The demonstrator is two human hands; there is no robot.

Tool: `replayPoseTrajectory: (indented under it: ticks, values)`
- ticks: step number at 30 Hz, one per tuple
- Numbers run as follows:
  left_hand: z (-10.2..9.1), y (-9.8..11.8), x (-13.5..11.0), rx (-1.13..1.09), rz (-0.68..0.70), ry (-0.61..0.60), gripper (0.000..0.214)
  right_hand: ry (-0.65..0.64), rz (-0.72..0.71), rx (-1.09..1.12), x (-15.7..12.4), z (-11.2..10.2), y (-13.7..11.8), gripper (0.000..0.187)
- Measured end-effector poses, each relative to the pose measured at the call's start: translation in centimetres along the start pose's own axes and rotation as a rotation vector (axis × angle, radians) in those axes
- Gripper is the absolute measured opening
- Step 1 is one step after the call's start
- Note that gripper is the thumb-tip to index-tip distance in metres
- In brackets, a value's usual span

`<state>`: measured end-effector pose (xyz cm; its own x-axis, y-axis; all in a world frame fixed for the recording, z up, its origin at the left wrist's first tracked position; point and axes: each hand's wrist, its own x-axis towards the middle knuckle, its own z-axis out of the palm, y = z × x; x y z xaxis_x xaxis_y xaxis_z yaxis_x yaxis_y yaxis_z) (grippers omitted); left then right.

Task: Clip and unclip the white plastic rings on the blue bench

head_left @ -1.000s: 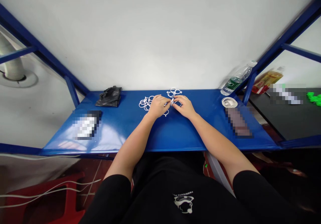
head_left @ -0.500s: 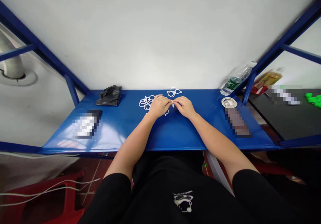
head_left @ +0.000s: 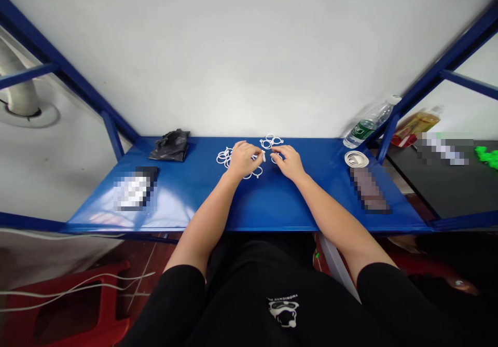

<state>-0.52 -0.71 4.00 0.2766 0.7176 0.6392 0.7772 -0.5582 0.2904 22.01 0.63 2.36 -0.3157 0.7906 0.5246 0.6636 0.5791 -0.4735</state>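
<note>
White rings (head_left: 223, 156), partly hidden under left hand (head_left: 243, 160)

**Left hand (head_left: 243, 160) and right hand (head_left: 286, 163) over thin white plastic rings (head_left: 225, 156)**

A small white plastic tab (head_left: 263, 156) sits just off the left fingertips, in the narrow gap between the hands; whether it is gripped is hard to tell. The right fingers curve over a ring. A linked cluster of white rings (head_left: 271, 141) lies just beyond the fingertips, on a glossy blue metal table (head_left: 264, 207). Well right of the fingers sit a coil of white cable (head_left: 356, 158) and a clear plastic water bottle with a green label (head_left: 365, 129); well left lies a crumpled black plastic bag (head_left: 169, 146).
</note>
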Motion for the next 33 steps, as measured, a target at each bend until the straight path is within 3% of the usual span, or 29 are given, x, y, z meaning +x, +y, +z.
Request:
replayPoseTrajectory:
  ticks: [7,10,13,18,22,27,33]
  values:
    - [-2.9,-2.5,-0.1,0.066,-0.205,0.132,0.018,-0.156,0.251,-0.262,0.1,-0.2,3.7,0.037]
    - [-2.3,-2.0,-0.1,0.059,-0.223,0.119,0.021,-0.19,0.254,-0.302,0.2,0.2,3.9,0.023]
    - [-0.8,-1.0,-0.2,0.053,-0.165,0.016,0.02,-0.22,0.216,-0.31,0.3,0.3,3.3,0.022]
    - [1.5,0.5,-0.6,0.011,-0.006,-0.154,0.024,-0.175,0.077,-0.07,-0.1,0.1,1.4,0.016]
    - [1.8,0.6,-0.6,-0.051,0.108,-0.184,0.031,-0.067,-0.023,0.151,-0.5,0.1,-0.1,0.015]
    - [1.5,0.3,-0.3,-0.069,0.117,-0.172,0.028,-0.031,-0.021,0.303,-0.7,0.1,-0.6,0.015]
    - [1.7,1.0,-0.4,-0.123,0.068,-0.177,0.027,-0.048,0.085,0.449,-0.6,0.2,-0.4,0.022]
